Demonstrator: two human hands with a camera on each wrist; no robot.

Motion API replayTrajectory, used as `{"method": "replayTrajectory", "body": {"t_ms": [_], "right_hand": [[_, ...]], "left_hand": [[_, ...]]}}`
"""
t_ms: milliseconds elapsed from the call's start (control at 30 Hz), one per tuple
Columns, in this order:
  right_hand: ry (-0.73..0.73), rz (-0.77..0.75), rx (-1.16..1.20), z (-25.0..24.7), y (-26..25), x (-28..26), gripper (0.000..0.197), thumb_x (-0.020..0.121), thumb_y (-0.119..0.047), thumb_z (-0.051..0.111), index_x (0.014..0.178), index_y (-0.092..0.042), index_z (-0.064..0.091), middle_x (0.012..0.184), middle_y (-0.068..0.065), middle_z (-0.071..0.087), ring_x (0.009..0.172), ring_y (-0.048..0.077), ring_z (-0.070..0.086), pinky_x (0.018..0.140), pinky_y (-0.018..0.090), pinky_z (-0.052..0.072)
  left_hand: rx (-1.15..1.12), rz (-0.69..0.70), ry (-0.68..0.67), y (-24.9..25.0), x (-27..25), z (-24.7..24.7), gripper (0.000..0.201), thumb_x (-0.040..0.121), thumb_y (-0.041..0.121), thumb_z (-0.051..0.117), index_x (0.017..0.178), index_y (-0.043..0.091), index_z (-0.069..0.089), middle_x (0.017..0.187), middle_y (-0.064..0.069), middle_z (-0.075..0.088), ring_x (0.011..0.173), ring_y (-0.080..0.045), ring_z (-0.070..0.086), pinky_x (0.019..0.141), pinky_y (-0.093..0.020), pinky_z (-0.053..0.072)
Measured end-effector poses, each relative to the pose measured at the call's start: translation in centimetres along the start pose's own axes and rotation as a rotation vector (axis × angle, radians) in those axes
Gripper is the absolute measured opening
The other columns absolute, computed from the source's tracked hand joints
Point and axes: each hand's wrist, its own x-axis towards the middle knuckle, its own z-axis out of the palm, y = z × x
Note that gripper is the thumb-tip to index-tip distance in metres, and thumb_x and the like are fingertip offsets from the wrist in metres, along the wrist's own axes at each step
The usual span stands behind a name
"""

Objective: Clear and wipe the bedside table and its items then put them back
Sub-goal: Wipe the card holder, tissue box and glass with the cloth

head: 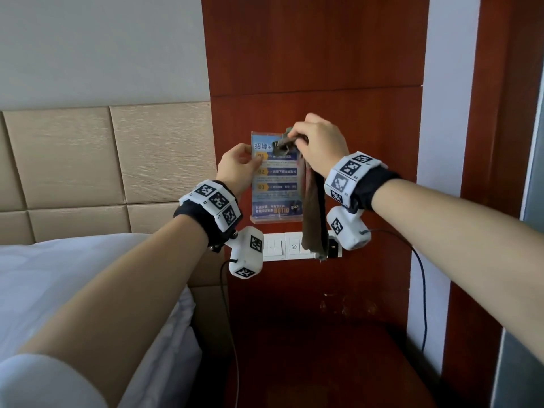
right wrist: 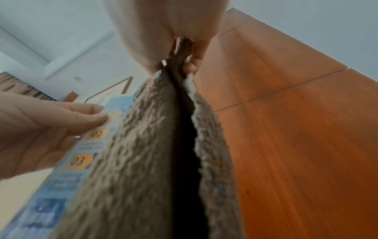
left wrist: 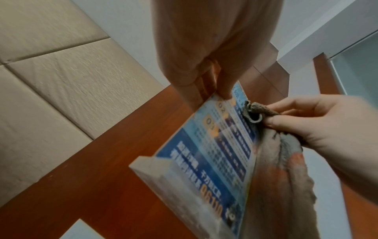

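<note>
I hold a clear acrylic sign stand (head: 276, 184) with a blue printed card upright in the air, in front of the red-brown wall panel. My left hand (head: 240, 164) pinches its left edge, thumb on the front face. My right hand (head: 316, 142) grips a bunched grey-brown cloth (head: 315, 210) against the stand's top right corner, and the rest of the cloth hangs down along the right side. In the left wrist view the stand (left wrist: 212, 153) slants down from my left hand (left wrist: 210, 90), with the cloth (left wrist: 266, 169) beside it. The cloth (right wrist: 147, 153) fills the right wrist view.
The dark wooden bedside table (head: 318, 363) lies below my arms. A white switch and socket plate (head: 282, 245) is on the wall panel behind the stand. A bed with white linen (head: 73, 275) and a beige padded headboard (head: 103, 160) are on the left.
</note>
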Motion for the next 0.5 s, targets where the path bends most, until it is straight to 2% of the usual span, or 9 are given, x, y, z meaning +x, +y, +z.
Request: {"method": "replayTrajectory", "body": {"t_ms": [67,200,233,367,433,500], "right_hand": [[-0.024,-0.02,-0.007,0.3,-0.5,-0.5,0.023,0.093,-0.009,0.047,0.102,-0.011,0.068,0.099,0.01,0.058,0.085,0.028,0.056,0.063,0.032,0.041],[-0.097,-0.113,-0.027,1.3,-1.5,-2.3,0.023,0.093,-0.008,0.047,0.104,-0.01,0.067,0.101,0.01,0.057,0.089,0.028,0.056,0.067,0.034,0.044],[-0.12,-0.143,-0.038,1.6,-1.7,-2.8,0.023,0.092,-0.008,0.048,0.105,-0.01,0.067,0.1,0.01,0.057,0.09,0.028,0.056,0.067,0.034,0.043],[-0.205,-0.251,-0.093,2.7,-2.3,-4.0,0.022,0.091,-0.007,0.049,0.104,-0.007,0.067,0.098,0.013,0.057,0.095,0.031,0.055,0.068,0.039,0.046],[-0.234,-0.321,-0.133,3.1,-2.5,-4.4,0.021,0.089,-0.005,0.052,0.102,-0.008,0.069,0.099,0.014,0.059,0.097,0.033,0.057,0.067,0.04,0.049],[-0.258,-0.409,-0.168,3.5,-2.6,-4.7,0.019,0.085,-0.003,0.059,0.097,-0.009,0.072,0.094,0.014,0.061,0.094,0.034,0.06,0.061,0.041,0.051]], "left_hand": [[-0.006,0.004,0.021,0.1,0.1,0.0,0.02,0.092,0.013,0.057,0.076,0.025,0.052,0.093,-0.008,0.066,0.084,-0.025,0.066,0.075,-0.04,0.057],[0.034,0.038,0.057,0.5,0.3,-0.2,0.022,0.093,0.011,0.055,0.075,0.024,0.05,0.079,0.004,0.06,0.071,-0.013,0.061,0.06,-0.027,0.052],[0.045,0.045,0.066,0.6,0.3,-0.3,0.022,0.093,0.012,0.055,0.075,0.023,0.049,0.08,0.004,0.06,0.071,-0.013,0.06,0.062,-0.028,0.053],[0.058,0.052,0.083,0.6,0.3,-0.6,0.006,0.091,0.013,0.058,0.086,0.015,0.054,0.093,-0.005,0.063,0.088,-0.022,0.063,0.083,-0.042,0.055],[0.061,0.047,0.085,0.6,0.2,-0.7,0.003,0.091,0.013,0.058,0.091,0.013,0.055,0.096,-0.007,0.065,0.091,-0.024,0.064,0.084,-0.045,0.055],[0.065,0.044,0.082,0.5,0.2,-0.8,0.003,0.091,0.013,0.057,0.092,0.013,0.055,0.097,-0.007,0.065,0.091,-0.025,0.065,0.083,-0.045,0.056]]}}
